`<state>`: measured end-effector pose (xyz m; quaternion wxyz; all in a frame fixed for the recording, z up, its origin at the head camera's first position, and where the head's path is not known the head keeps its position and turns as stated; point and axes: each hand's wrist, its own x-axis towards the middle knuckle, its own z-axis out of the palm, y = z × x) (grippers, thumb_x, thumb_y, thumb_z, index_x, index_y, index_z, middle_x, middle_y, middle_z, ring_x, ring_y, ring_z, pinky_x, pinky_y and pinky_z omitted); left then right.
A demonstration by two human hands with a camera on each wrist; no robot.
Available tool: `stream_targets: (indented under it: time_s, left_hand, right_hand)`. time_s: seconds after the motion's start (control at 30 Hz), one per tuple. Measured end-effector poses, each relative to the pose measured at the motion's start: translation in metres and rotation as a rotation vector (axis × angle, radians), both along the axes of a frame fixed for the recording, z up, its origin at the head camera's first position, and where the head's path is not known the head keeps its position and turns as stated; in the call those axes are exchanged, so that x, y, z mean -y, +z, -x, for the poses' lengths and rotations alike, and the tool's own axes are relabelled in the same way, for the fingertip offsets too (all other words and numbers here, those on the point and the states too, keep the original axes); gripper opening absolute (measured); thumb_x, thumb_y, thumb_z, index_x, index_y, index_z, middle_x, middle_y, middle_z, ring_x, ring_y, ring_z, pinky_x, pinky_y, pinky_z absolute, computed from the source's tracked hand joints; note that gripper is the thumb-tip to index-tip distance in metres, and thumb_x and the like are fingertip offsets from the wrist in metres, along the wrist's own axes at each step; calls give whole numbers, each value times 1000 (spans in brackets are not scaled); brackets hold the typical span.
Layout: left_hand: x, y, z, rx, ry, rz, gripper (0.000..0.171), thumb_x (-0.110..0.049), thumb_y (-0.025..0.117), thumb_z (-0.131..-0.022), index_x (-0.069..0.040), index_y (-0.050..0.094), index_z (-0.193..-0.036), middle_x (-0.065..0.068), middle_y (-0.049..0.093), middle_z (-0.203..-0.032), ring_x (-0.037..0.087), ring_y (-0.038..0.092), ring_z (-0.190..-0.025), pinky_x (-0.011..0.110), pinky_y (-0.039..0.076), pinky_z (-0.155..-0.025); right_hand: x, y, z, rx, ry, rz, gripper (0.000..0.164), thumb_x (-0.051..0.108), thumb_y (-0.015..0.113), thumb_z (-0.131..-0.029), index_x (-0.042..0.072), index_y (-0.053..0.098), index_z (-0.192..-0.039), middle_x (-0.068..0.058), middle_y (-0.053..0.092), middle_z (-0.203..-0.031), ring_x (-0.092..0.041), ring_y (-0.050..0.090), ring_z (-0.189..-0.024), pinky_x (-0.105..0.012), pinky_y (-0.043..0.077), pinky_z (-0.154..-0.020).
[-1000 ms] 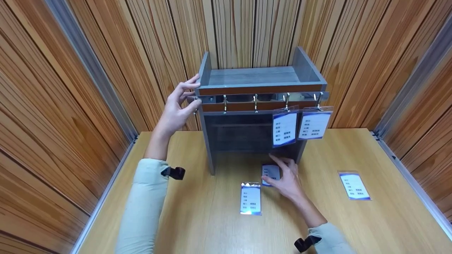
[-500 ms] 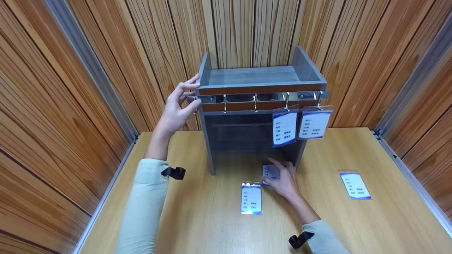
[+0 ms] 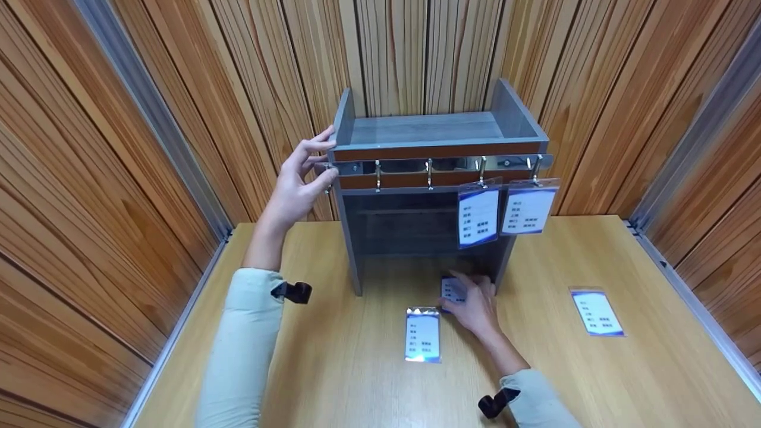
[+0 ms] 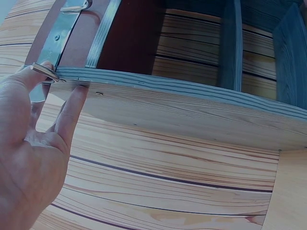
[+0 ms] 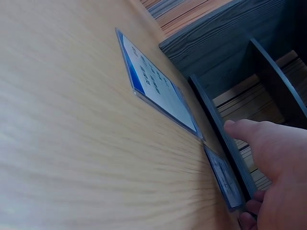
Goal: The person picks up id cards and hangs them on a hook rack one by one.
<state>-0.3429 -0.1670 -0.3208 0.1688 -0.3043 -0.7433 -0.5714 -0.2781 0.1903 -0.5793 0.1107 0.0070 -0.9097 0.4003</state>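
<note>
My left hand (image 3: 297,181) grips the left front corner of a grey wooden shelf (image 3: 425,128), its thumb on the end of the metal hook rail (image 3: 449,164) and its fingers against the side panel. In the left wrist view the thumb lies by a hook (image 4: 45,72). Below, my right hand (image 3: 475,304) reaches over an ID badge (image 3: 452,289) flat on the table, thumb and fingers spread around it. Curled fingertips (image 5: 254,206) are near that badge's edge in the right wrist view. Whether they touch it I cannot tell.
Two badges, one (image 3: 478,215) beside the other (image 3: 531,207), hang from the rail's right hooks. Another badge (image 3: 423,334) lies in front of the shelf, and one (image 3: 597,312) lies at the right of the wooden table (image 3: 333,356). Wood-panelled walls enclose the table.
My right hand has shifted slightly left over the badge, its forearm swinging left. The left hand keeps its hold on the shelf, and the badges have not visibly moved.
</note>
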Motion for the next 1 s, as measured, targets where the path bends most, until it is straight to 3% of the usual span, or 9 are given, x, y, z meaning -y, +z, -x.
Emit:
stream_targets:
  time_s: [0.6, 0.77, 1.0]
  left_hand:
    - [-1, 1, 0, 2, -8, -7, 37, 0, 63, -110, -1, 58, -147, 9, 44, -183, 29, 47, -164, 56, 38, -135]
    - [-1, 0, 0, 5, -6, -11, 37, 0, 64, -110, -1, 59, -147, 8, 44, -183, 28, 46, -165, 53, 39, -135]
    - [0, 0, 0, 1, -1, -8, 36, -1, 63, -111, -2, 59, -146, 8, 44, -183, 28, 47, -164, 55, 38, -135]
  right_hand:
    - [5, -13, 1, -48, -26, -105, 57, 20, 93, -92, 8, 75, -145, -35, 58, -143, -48, 40, -131, -62, 36, -104]
    - [4, -12, 1, -13, -22, -121, 57, 20, 91, -93, 7, 74, -147, -35, 57, -145, -48, 38, -133, -63, 35, -107]
    - [1, -2, -3, 88, -1, -97, 72, 20, 92, -90, 5, 65, -155, -35, 52, -153, -51, 35, -140, -66, 35, -114]
